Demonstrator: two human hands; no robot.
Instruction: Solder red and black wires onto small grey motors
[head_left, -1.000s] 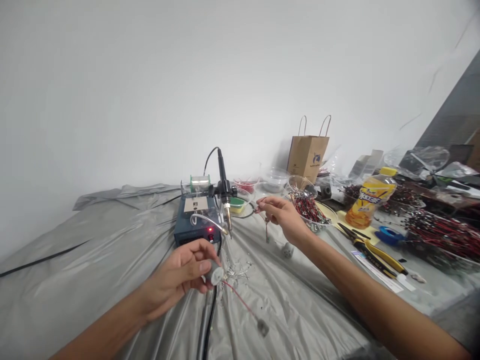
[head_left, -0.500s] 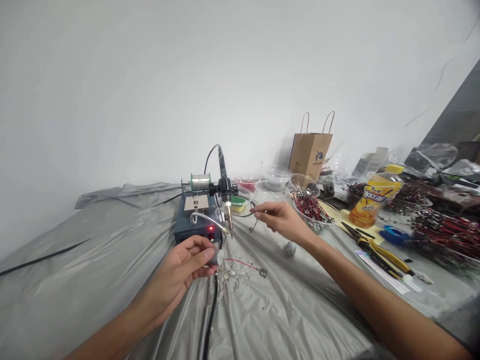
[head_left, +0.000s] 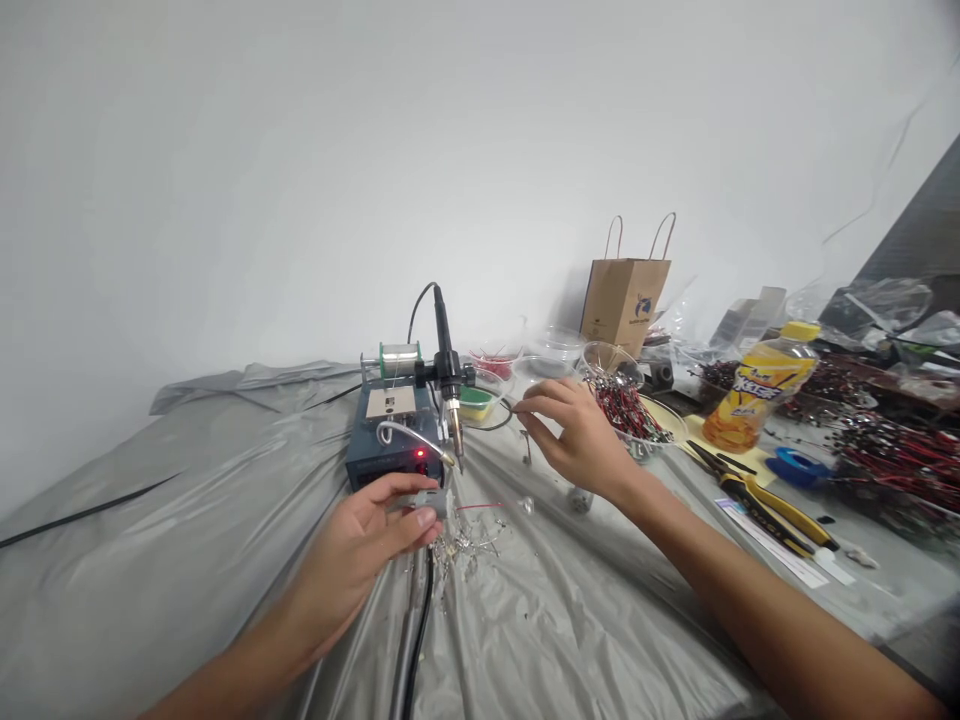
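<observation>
My left hand (head_left: pixel 375 525) is closed around a small grey cylindrical part (head_left: pixel 433 499), with its fingers covering much of it. A thin red wire (head_left: pixel 480 505) runs right from that part toward a small blurred piece (head_left: pixel 527 506). My right hand (head_left: pixel 577 437) is pinched closed, and a short thin wire (head_left: pixel 526 447) hangs below its fingers. Where the fingertips meet the wire is hard to see. Between the hands stands a soldering iron (head_left: pixel 448 365) in its holder, tip down. Solder tubing (head_left: pixel 412 438) curves to the tip from the blue soldering station (head_left: pixel 360 455).
Wire scraps (head_left: pixel 469 540) lie on the grey sheet (head_left: pixel 585 610) below the iron. A second grey part (head_left: pixel 580 499) sits under my right wrist. To the right are a tub of red-black wires (head_left: pixel 634 410), a drink bottle (head_left: pixel 761 390), pliers (head_left: pixel 772 515) and blue tape (head_left: pixel 795 466).
My right hand has shifted slightly right, the thin wire moving with it. My left hand has turned the grey part a little, and its red wire now stretches straighter.
</observation>
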